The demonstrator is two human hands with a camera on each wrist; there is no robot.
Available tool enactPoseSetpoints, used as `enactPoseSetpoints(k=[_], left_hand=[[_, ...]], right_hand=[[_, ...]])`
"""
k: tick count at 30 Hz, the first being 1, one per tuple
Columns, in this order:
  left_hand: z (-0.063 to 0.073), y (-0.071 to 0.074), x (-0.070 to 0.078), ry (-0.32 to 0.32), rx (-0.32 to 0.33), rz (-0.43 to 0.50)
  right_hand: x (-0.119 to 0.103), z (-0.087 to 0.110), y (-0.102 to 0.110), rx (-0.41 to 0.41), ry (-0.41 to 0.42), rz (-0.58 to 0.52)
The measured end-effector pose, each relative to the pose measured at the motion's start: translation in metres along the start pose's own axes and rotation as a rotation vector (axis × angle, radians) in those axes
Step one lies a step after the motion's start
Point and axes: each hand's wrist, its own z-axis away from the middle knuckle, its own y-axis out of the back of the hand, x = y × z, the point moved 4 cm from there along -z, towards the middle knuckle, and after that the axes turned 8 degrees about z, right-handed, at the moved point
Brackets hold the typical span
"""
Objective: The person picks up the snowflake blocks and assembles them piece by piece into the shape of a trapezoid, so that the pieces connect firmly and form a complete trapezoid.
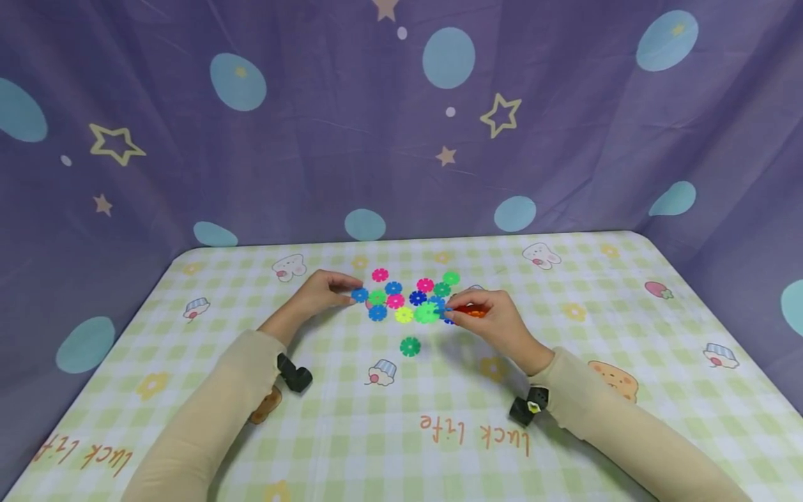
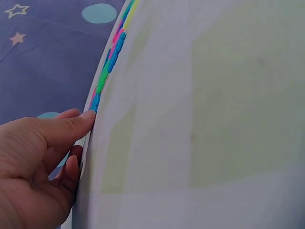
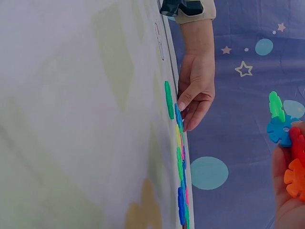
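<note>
My right hand pinches several snowflake discs joined together. The right wrist view shows a green disc, a blue disc, a red disc and an orange disc in that joined piece, at its right edge. On the left, my left hand holds a light blue disc at its rim between thumb and fingers, at the left end of the loose discs. In the left wrist view, the thumb meets this disc's near end, low at the tabletop.
Loose discs lie flat between the hands, among them a yellow disc, a pink disc and a dark blue disc. One green disc lies nearer me. A checked cloth covers the table; a purple curtain hangs behind.
</note>
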Motion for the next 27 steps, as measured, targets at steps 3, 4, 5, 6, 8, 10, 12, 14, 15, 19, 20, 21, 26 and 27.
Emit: enactPoseSetpoints(k=[3, 4, 5, 6, 8, 10, 12, 14, 15, 19, 20, 21, 26, 27], left_hand=[[0.001, 0.0, 0.001, 0.008, -0.001, -0.015], [0.002, 0.0, 0.002, 0.013, -0.001, -0.02], [0.002, 0.0, 0.003, 0.013, -0.003, -0.031], [0.003, 0.0, 0.004, 0.012, -0.004, -0.045], [0.005, 0.0, 0.006, 0.009, -0.003, -0.067], [0.006, 0.001, 0.008, 0.003, 0.0, -0.084], [0.007, 0.002, 0.008, -0.008, 0.007, -0.097], [0.009, 0.003, 0.01, -0.025, 0.021, -0.106], [0.009, 0.003, 0.011, -0.034, 0.03, -0.107], [0.012, 0.005, 0.012, -0.054, 0.049, -0.087], [0.011, 0.004, 0.011, -0.049, 0.043, -0.076], [0.011, 0.004, 0.01, -0.041, 0.039, -0.067], [0.012, 0.004, 0.011, 0.016, 0.042, 0.007], [0.013, 0.004, 0.015, 0.019, 0.049, 0.018]], right_hand=[[0.0, -0.001, 0.0, 0.0, 0.015, 0.007], [0.0, -0.001, 0.0, -0.001, 0.019, 0.01], [0.0, -0.001, 0.0, -0.003, 0.021, 0.011], [0.0, -0.001, 0.0, -0.004, 0.02, 0.011], [0.0, -0.001, 0.0, -0.008, 0.01, 0.01], [0.0, -0.001, -0.001, -0.01, -0.005, 0.011], [0.0, -0.001, -0.001, -0.01, -0.02, 0.01], [-0.002, -0.002, -0.001, -0.009, -0.028, 0.008], [-0.004, -0.002, -0.001, -0.009, -0.028, 0.009], [-0.022, 0.001, -0.001, -0.012, -0.023, 0.011], [-0.025, 0.001, -0.001, -0.014, -0.024, 0.012], [-0.029, 0.002, -0.001, -0.016, -0.021, 0.013], [-0.034, 0.002, 0.0, -0.017, -0.007, 0.022], [-0.034, 0.002, 0.0, -0.015, -0.001, 0.023]])
